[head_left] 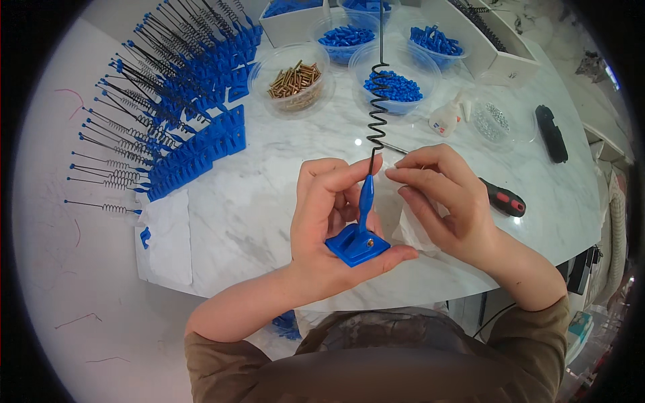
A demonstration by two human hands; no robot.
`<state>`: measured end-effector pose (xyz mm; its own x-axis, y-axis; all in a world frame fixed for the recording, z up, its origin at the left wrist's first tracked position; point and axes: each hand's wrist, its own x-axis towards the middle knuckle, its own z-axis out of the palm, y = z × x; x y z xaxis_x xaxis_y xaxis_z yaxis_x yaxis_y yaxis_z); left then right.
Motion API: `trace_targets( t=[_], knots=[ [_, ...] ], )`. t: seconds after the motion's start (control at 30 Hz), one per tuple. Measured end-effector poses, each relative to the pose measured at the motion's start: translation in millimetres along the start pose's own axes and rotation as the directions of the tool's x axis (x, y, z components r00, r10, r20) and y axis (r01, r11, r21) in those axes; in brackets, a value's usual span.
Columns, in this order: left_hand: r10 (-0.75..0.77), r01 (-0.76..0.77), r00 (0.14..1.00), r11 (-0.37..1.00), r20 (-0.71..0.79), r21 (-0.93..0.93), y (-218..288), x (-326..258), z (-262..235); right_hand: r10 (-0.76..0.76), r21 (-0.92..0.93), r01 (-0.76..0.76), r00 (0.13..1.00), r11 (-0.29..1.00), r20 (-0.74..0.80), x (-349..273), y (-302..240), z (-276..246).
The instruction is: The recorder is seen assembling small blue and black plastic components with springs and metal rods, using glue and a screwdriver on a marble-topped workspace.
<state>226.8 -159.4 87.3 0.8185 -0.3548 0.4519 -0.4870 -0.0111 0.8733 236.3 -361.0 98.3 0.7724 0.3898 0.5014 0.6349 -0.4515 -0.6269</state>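
Observation:
My left hand (329, 215) holds a blue plastic antenna base (357, 245) with a square foot and a tapered neck. A black wire with a coiled spring section (377, 101) stands up from the neck toward the far side of the table. My right hand (440, 198) sits just to the right of the neck, fingers curled, fingertips close to the wire's lower end and over a white tissue (410, 228). I cannot tell whether it grips anything.
Rows of finished blue bases with black spring wires (181, 101) lie at the left. Clear tubs hold brass screws (294, 79) and blue parts (393, 86). A glue bottle (445, 119), a red-and-black screwdriver (500, 198) and a black object (551, 133) lie to the right.

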Motion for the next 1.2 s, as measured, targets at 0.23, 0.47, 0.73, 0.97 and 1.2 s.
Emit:
trace_targets(
  t=[0.23, 0.47, 0.73, 0.97, 1.2],
  knots=[
    [-0.111, 0.217, 0.957, 0.887, 0.269, -0.407, 2.4, 4.4, -2.2, -0.018, 0.381, 0.039, 0.998, 0.924, -0.058, 3.1, 3.7, -7.6],
    [-0.219, 0.279, 0.96, 0.78, 0.173, -0.56, 7.6, 6.4, -4.2, 0.32, 0.91, -0.206, 0.943, 0.359, 0.088, -4.4, 6.4, -18.2],
    [-0.234, 0.078, 0.918, 0.899, -0.32, -0.431, 4.3, 6.4, -10.5, 0.183, 0.931, -0.104, 0.982, 0.351, 0.041, -7.4, -2.4, -18.7],
    [0.168, -0.238, 0.954, 0.928, -0.247, -0.287, -2.5, 7.8, -17.7, 0.105, 0.934, -0.036, 0.995, 0.356, -0.001, -5.4, -1.1, -18.7],
    [0.233, -0.271, 0.932, 0.956, -0.277, -0.107, -3.8, 7.1, -18.2, 0.032, 0.831, 0.033, 0.998, 0.555, -0.061, -3.8, -0.7, -19.1]
  ],
)
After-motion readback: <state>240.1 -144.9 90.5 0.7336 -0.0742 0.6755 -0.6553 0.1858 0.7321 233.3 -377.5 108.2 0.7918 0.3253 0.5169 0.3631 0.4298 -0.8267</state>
